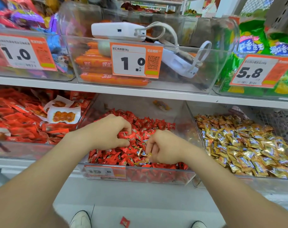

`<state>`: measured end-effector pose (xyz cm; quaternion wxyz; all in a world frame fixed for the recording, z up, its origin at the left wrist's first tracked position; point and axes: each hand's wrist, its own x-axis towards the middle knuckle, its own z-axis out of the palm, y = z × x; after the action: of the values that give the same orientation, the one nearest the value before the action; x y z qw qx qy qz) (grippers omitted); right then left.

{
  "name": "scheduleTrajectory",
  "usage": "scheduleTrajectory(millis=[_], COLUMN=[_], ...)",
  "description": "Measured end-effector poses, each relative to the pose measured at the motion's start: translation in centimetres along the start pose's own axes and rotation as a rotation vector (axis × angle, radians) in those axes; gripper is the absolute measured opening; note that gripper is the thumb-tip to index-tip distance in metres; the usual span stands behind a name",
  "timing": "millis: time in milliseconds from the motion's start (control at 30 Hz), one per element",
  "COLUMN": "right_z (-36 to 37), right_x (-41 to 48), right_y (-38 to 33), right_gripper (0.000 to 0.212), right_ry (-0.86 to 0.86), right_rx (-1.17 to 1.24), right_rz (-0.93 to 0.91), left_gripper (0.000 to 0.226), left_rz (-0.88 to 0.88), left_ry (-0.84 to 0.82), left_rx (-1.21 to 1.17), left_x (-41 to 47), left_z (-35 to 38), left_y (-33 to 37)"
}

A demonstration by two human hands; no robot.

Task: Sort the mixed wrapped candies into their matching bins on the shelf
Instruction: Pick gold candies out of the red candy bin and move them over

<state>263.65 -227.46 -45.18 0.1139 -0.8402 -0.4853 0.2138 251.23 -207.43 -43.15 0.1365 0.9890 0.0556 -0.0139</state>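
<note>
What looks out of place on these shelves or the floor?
A red candy lies on the floor between the shoes. Gold candies sit mixed into the red bin, where the right hand pinches them. Two white power banks with cables lie in the sausage bin, where no gadgets belong.

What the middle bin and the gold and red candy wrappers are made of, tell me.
Middle bin: clear rigid plastic, glossy; the candies show through its walls. Gold candies: wrappers look like metallised film, with bright crinkled glints. Red candies: glossy plastic film, probably, judging by the shiny creases.
</note>
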Motion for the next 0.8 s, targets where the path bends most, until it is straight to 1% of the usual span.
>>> scheduleTrajectory(millis=[67, 133, 167, 200, 233, 267, 300, 333, 367, 433, 467, 500, 600, 633, 700, 733, 800], right_z=[-0.5, -1.4, -1.7, -2.0, -2.2, -2.3, -2.4, -2.4, -2.5, -2.4, -2.4, -2.3, -2.2, -2.2, -2.4, -2.5, -2.6], right_x=[-0.1, -0.4, -0.5, -0.6, -0.7, -0.8, -0.9, -1.0, -1.0, -0.9, -0.7, -0.4, 0.0, 0.1, 0.1, -0.1, -0.3], right_y=[0.0, 0.0, 0.1, 0.2, 0.2, 0.3, 0.3, 0.2, 0.1, 0.1, 0.1, 0.2, 0.7, 0.9, 1.1, 1.2, 1.3], right_gripper=[0.011, 0.012, 0.01, 0.007, 0.005, 0.004, 0.004, 0.004, 0.005, 0.006, 0.008, 0.014, 0.03, 0.03, 0.022, 0.026, 0.042], right_ry=[-0.006, 0.027, 0.063, 0.103, 0.14, 0.166, 0.18, 0.188, 0.194, 0.229, 0.25, 0.269, 0.259, 0.23, 0.185, 0.162, 0.101], right_rx=[0.024, 0.092, 0.13, 0.167, 0.208, 0.253, 0.301, 0.345, 0.377, 0.379, 0.342, 0.302, 0.233, 0.21, 0.215, 0.259, 0.298], right_rz=[0.018, 0.054, 0.077, 0.104, 0.132, 0.162, 0.191, 0.219, 0.236, 0.247, 0.242, 0.242, 0.262, 0.243, 0.187, 0.16, 0.111], left_gripper=[0.017, 0.031, 0.039, 0.042, 0.04, 0.035, 0.025, 0.016, 0.02, 0.049, 0.057, 0.059, 0.049, 0.044, 0.034, 0.029, 0.018], left_rz=[-0.041, -0.093, -0.09, -0.048, 0.028, 0.103, 0.144, 0.161, 0.155, 0.129, 0.123, 0.123, 0.108, 0.097, 0.071, 0.066, 0.079], left_ry=[0.002, -0.001, 0.022, 0.069, 0.125, 0.162, 0.158, 0.101, 0.014, -0.153, -0.191, -0.201, -0.208, -0.217, -0.247, -0.258, -0.247], left_rx=[0.095, 0.177, 0.189, 0.175, 0.114, 0.038, -0.033, -0.072, -0.079, 0.018, 0.1, 0.153, 0.149, 0.138, 0.132, 0.132, 0.112], left_x=[0.0, 0.1, 0.1, 0.1, 0.2, 0.3, 0.4, 0.5, 0.7, 1.2, 1.5, 1.8, 2.6, 2.8, 2.9, 2.9, 2.8], left_z=[0.3, 0.3, 0.2, 0.1, 0.1, 0.2, 0.4, 0.9, 1.4, 2.4, 2.9, 3.2, 3.6, 3.6, 3.5, 3.3, 2.9], left_y=[-0.1, 0.2, 0.6, 1.1, 1.7, 2.3, 3.0, 3.5, 3.9, 4.2, 4.1, 4.2, 4.0, 3.9, 3.7, 3.6, 3.6])
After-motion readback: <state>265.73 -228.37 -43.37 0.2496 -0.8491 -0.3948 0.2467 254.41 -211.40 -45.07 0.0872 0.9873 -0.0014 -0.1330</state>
